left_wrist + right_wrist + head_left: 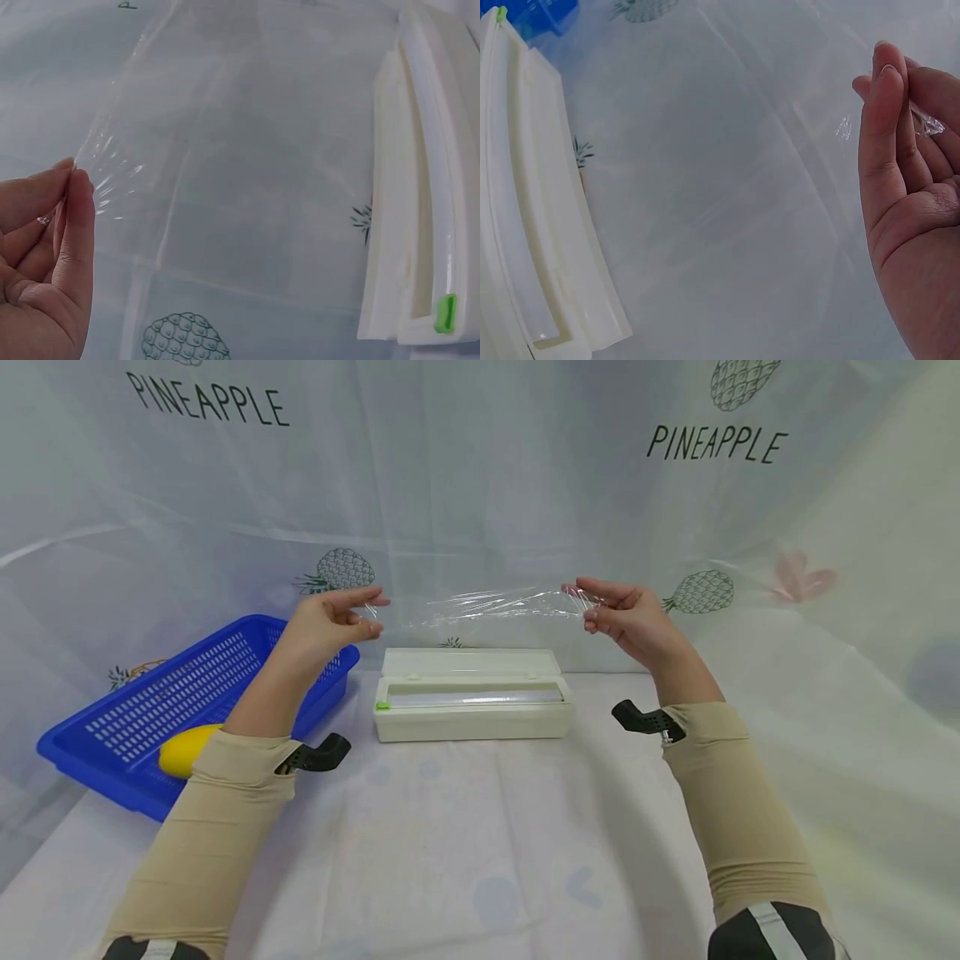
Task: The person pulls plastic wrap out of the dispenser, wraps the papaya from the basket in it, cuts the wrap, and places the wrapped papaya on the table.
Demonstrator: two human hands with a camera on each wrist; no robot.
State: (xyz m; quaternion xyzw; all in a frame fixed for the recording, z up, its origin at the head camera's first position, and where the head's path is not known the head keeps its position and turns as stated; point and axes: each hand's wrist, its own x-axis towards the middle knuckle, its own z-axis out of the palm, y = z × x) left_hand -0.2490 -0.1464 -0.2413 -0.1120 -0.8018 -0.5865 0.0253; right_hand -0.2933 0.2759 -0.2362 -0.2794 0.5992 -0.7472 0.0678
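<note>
- One sheet of film [502,604] is shining in thin white streaks, so clear that the printed curtain [472,485] is showing through it.
- It is bunching at both ends, its fine creases fanning out from the fingertips.
- It is hanging in the air, stretching across from the left hand [326,620] to the right hand [632,618].
- The left hand is pinching one end, thumb and fingertips closing together on the film.
- The right hand is pinching the other end just as closely, and a small crumple of film is poking out between its fingers.
- Nearer the table, a white box [472,725] is sitting between the two arms with its lid [469,662] raised, touching neither hand.
- To the left, a blue basket [180,689] is holding a yellow thing [183,752].
- The film's edges are fading into the curtain, above all near the left hand, so I'm not making out its whole outline.
- The left forearm [262,702] is covering part of the basket and the yellow thing.
- In both wrist views the box is running out of the picture.
</note>
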